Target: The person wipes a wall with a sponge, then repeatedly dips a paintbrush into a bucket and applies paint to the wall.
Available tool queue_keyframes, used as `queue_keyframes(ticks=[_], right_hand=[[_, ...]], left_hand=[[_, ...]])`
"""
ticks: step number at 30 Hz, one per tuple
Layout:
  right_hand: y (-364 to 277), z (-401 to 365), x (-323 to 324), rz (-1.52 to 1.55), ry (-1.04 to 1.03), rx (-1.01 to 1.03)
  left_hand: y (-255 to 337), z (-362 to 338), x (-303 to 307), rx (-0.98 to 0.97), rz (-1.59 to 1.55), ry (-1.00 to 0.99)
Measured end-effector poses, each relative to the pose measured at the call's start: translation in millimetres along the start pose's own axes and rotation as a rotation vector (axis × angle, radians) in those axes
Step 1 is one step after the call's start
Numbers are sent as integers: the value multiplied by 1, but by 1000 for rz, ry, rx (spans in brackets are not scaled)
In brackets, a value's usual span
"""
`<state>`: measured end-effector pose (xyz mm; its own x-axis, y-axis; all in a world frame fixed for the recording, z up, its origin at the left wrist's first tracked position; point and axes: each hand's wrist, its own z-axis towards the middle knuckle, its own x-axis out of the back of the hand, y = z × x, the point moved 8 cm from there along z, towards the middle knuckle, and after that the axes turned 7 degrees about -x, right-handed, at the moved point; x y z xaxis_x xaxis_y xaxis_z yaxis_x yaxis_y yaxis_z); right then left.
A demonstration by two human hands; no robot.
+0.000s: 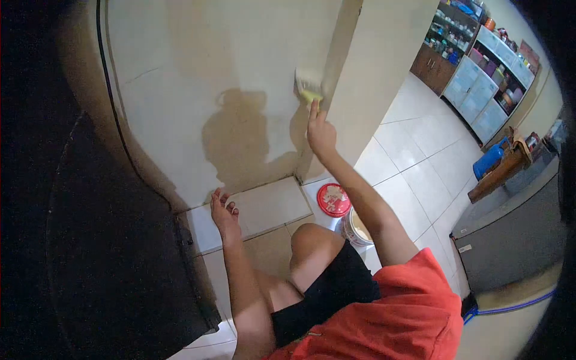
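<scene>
My right hand (pixel 322 133) grips the handle of a paintbrush (pixel 311 95), its bristles against the pale wall (pixel 270 54) near the corner. My left hand (pixel 224 211) is low by the foot of the wall, fingers loosely bent and apart, with nothing visible in it. On the floor below my right arm stands an opened paint bucket (pixel 359 231), partly hidden by my knee and arm. Beside it lies a red lid (pixel 333 200) smeared with pale paint.
A dark panel-like surface (pixel 120 258) fills the left side. One black cable (pixel 114 102) runs down the wall. White tiles (pixel 414 150) cover the floor to the right, where a cabinet (pixel 474 90), a blue container (pixel 489 161) and a grey appliance (pixel 510 222) stand.
</scene>
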<state>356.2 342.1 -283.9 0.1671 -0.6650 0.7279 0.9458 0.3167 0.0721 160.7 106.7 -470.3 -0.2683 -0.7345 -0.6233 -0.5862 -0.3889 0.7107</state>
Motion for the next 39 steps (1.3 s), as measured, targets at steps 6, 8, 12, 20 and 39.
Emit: queue_keyframes(ticks=[6,8,12,20,39], right_hand=[[12,-75,-75,96,-202,52],[23,-102,-96,105,-347,68],[37,-116,-92,173,-433,52],[28,46,23,38,-284,194],[46,186,290,174,504,105]], left_hand=[[0,-2,-2,-14,23,-18],[-1,-3,-1,-17,11,-12],[-5,7,7,-38,42,-42],[-2,3,3,-39,74,2],[-16,19,3,3,-26,31]])
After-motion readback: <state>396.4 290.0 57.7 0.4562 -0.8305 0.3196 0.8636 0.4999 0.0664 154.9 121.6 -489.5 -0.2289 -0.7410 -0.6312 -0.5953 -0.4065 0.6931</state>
